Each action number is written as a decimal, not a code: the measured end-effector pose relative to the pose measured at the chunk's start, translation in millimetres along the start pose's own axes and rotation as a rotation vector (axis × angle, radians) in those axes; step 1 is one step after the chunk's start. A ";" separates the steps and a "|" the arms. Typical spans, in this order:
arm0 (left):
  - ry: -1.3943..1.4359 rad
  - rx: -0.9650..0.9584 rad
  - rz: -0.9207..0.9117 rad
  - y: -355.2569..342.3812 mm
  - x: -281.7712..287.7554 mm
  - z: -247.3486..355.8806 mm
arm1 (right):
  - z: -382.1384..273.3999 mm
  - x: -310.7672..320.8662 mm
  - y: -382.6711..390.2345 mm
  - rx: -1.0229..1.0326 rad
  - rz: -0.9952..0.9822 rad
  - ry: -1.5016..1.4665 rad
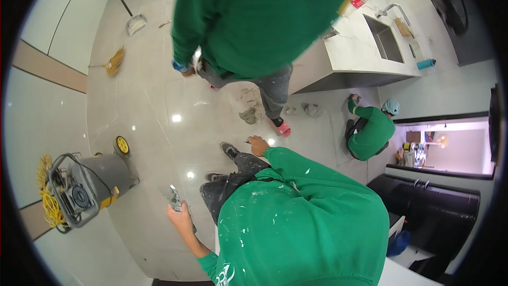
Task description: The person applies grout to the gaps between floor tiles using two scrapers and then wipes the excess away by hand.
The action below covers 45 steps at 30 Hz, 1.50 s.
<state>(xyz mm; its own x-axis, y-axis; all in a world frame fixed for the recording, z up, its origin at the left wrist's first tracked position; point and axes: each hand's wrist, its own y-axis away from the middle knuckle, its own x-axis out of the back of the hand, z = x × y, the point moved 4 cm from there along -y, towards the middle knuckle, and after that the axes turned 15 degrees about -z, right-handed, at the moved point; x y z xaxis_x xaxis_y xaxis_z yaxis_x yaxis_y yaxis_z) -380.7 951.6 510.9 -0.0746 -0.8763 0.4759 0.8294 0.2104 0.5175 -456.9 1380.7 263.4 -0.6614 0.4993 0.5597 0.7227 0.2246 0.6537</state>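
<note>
My left hand (182, 221) is closed around a shiny, pale grey tool-like thing (173, 197). A dark end shows below the fist, like a handle; the exact kind is unclear. My right hand (258, 146) is held out in front of my body with its fingers curled. A small dark tip shows at its fingers, too small to name. Beyond that hand, a patch of wet grey mortar (248, 115) lies on the pale floor tiles (180, 148). A co-worker in a green top (254, 21) and pink slippers stands just past the mortar.
A grey wheeled machine (100, 180) with a coiled yellow cord stands at the left. A broom (114, 62) and a long-handled dustpan (136, 24) lie farther back. Another person in green (373, 132) crouches at the right, near a white counter (349, 42) with a sink.
</note>
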 end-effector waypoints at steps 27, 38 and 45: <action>-0.403 -0.058 -0.304 -292.1 -65.7 48.4 | 60.7 -75.7 -119.4 -0.179 0.079 0.076; -0.390 0.210 -0.361 -348.5 -270.9 -92.5 | 357.9 -113.6 -289.7 0.167 0.034 0.706; -0.479 0.419 -0.368 -344.7 -299.7 -153.0 | 433.6 -132.4 -375.4 0.283 -0.092 0.906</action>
<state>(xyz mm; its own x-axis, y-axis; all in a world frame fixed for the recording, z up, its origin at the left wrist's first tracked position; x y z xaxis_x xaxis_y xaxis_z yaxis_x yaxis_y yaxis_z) -559.5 1075.4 81.1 -0.6210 -0.6568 0.4278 0.4299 0.1709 0.8865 -553.6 1593.1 -277.0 -0.5362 -0.3418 0.7718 0.6036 0.4839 0.6337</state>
